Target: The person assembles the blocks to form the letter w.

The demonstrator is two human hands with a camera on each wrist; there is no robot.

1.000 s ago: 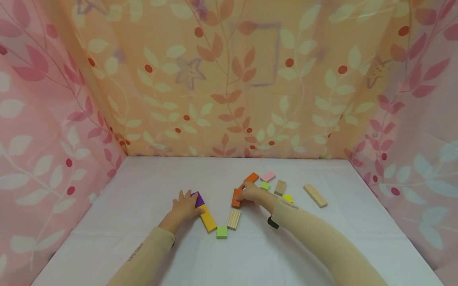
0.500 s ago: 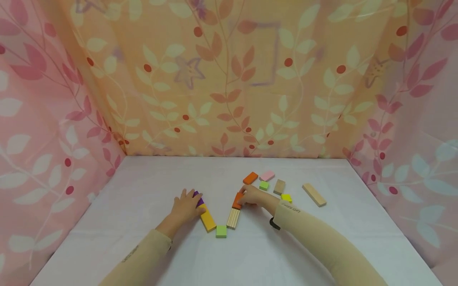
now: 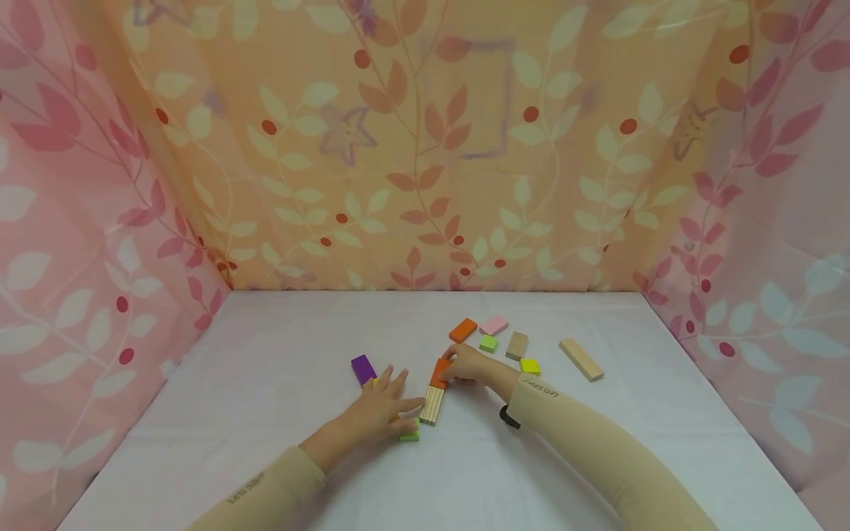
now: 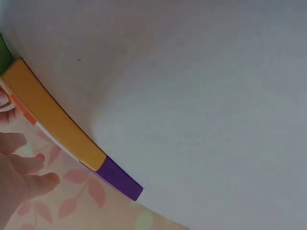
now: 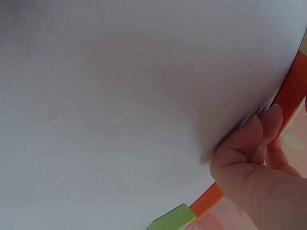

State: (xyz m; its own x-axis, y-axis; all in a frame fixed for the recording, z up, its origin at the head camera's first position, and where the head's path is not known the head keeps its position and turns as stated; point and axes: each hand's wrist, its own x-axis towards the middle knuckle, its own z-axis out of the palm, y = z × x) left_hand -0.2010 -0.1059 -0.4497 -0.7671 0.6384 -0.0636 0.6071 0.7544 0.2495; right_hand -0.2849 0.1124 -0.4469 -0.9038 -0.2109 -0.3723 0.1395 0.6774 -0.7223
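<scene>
In the head view my right hand (image 3: 468,363) pinches an orange block (image 3: 439,372), whose near end meets a striped wooden block (image 3: 432,405). The right wrist view shows bent fingers (image 5: 244,136) against that block's side. My left hand (image 3: 373,413) is spread above the table, covering most of a yellow block (image 4: 55,115) and part of a green block (image 3: 409,436) in the head view. A purple block (image 3: 363,369) lies end to end with the yellow one. Together the pieces form a V shape, the green block at its near point.
Beyond the right hand lie another orange block (image 3: 462,330), a pink block (image 3: 494,325), a small green block (image 3: 488,343), a plain wooden block (image 3: 517,345) and a yellow block (image 3: 530,366). A longer wooden plank (image 3: 581,359) is farther right. Patterned curtains (image 3: 425,184) surround the white table (image 3: 265,332).
My right hand has drawn the orange block nearer until it met the striped block. My left hand has left the purple block and moved right and nearer, over the yellow and green blocks.
</scene>
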